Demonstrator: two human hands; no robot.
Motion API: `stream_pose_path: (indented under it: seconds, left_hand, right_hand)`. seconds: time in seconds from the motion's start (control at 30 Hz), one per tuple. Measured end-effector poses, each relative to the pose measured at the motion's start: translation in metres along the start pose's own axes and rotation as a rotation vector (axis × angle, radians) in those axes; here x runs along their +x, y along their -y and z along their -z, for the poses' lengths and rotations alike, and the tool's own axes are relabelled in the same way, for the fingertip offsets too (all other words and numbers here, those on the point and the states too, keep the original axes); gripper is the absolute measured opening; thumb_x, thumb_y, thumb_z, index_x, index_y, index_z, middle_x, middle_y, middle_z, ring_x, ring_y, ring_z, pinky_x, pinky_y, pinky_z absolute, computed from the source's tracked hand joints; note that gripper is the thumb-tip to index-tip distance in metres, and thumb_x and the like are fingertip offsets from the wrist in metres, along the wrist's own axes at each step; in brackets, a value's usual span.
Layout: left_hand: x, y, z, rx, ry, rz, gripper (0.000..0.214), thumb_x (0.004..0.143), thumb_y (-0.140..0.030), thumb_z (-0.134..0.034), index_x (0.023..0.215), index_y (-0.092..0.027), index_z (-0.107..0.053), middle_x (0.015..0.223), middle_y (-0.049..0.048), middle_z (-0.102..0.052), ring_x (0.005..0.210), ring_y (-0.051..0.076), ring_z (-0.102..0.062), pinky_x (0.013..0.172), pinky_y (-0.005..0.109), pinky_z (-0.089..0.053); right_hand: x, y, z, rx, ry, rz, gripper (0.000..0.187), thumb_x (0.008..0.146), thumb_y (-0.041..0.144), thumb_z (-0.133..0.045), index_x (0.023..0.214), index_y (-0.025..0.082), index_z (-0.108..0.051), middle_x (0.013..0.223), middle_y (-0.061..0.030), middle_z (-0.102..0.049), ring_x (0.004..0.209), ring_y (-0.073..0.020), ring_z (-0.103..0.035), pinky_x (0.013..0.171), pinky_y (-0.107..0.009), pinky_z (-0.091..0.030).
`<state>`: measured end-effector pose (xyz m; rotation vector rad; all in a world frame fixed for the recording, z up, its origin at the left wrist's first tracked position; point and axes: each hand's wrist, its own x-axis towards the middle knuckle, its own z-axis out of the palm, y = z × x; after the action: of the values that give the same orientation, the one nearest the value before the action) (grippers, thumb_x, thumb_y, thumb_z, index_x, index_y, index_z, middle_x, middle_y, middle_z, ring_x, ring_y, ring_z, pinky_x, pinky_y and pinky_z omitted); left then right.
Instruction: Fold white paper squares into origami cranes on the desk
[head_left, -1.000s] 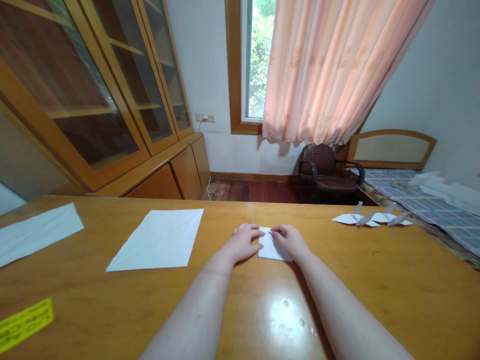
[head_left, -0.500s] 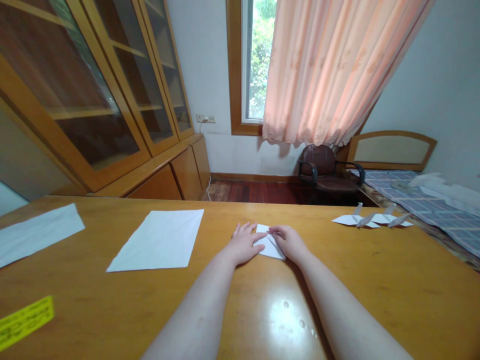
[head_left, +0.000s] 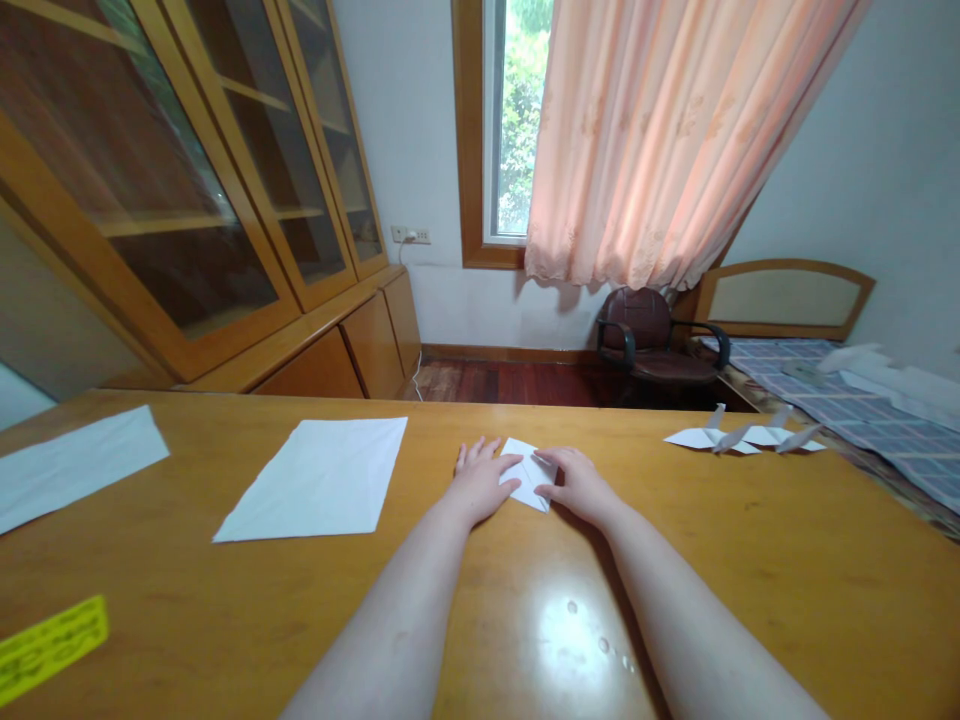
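A small folded white paper (head_left: pixel 528 472) lies on the wooden table (head_left: pixel 480 600), turned like a diamond. My left hand (head_left: pixel 478 480) rests flat beside it with fingers spread, its thumb lying on the paper's left part. My right hand (head_left: pixel 579 482) lies on the table at the paper's right edge, thumb and forefinger pinched on that edge. Both forearms stretch across the table from the near edge.
A flat white sheet (head_left: pixel 319 476) lies to the left, another sheet (head_left: pixel 71 463) at the far left, a yellow label (head_left: pixel 46 645) near the front left. Folded paper cranes (head_left: pixel 742 436) sit at the right back. Behind the table stand a cabinet, an armchair and a bed.
The folded paper has been turned counter-clockwise from square-on to diamond-wise and has slid slightly left. My left fingers have spread out flat; my right hand followed the paper's edge.
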<state>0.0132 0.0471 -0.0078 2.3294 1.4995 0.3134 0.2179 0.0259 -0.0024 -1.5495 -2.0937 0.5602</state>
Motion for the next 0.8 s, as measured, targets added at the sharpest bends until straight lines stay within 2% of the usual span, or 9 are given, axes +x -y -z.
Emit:
stream_pose_path:
  seconds: [0.3,0.47,0.57,0.67,0.8]
  left_hand:
    - [0.0003,0.0013,-0.0005,0.006,0.005,0.003,0.046,0.08,-0.047,-0.054,0.126,-0.043,-0.05,0.148,-0.0002,-0.033,0.138,0.031,-0.02,0.11,0.056,-0.005]
    - [0.0006,0.0008,0.0,-0.009,0.0,0.004,0.046,0.079,-0.047,-0.055,0.125,-0.041,-0.051,0.147,0.0002,-0.034,0.137,0.03,-0.023,0.11,0.055,-0.007]
    - [0.001,-0.0005,0.003,-0.046,-0.055,-0.019,0.04,0.081,-0.042,-0.053,0.12,-0.035,-0.057,0.139,0.0027,-0.046,0.13,0.027,-0.035,0.11,0.05,-0.017]
    - [0.0021,-0.0004,0.0066,-0.111,-0.145,-0.019,0.032,0.086,-0.036,-0.046,0.11,-0.026,-0.065,0.118,0.0057,-0.062,0.111,0.022,-0.053,0.1,0.037,-0.036]
    - [0.0041,0.0032,0.0082,-0.164,-0.244,0.136,0.031,0.088,-0.03,-0.04,0.105,-0.022,-0.065,0.106,0.0073,-0.068,0.1,0.021,-0.059,0.089,0.033,-0.042]
  right_hand:
    - [0.0014,-0.0106,0.0004,0.022,0.065,0.047,0.067,0.057,0.038,-0.079,0.12,0.022,-0.059,0.125,-0.01,-0.058,0.115,-0.0266,-0.048,0.1,-0.041,-0.031]
    - [0.0004,-0.0088,0.0025,-0.021,0.11,0.057,0.072,0.058,0.043,-0.078,0.124,0.024,-0.056,0.133,-0.0112,-0.051,0.123,-0.0289,-0.042,0.104,-0.045,-0.027]
    - [-0.0003,-0.0067,0.003,-0.06,0.14,0.069,0.069,0.062,0.047,-0.075,0.125,0.028,-0.055,0.141,-0.01,-0.043,0.13,-0.0299,-0.035,0.107,-0.047,-0.02]
    - [-0.0002,-0.0049,0.0018,-0.079,0.155,0.04,0.055,0.072,0.047,-0.067,0.123,0.032,-0.057,0.142,-0.0065,-0.042,0.132,-0.0298,-0.032,0.108,-0.05,-0.015]
    - [0.0005,-0.0038,-0.0005,-0.09,0.145,0.009,0.043,0.08,0.044,-0.06,0.121,0.033,-0.058,0.141,-0.0041,-0.043,0.134,-0.0285,-0.03,0.109,-0.051,-0.013]
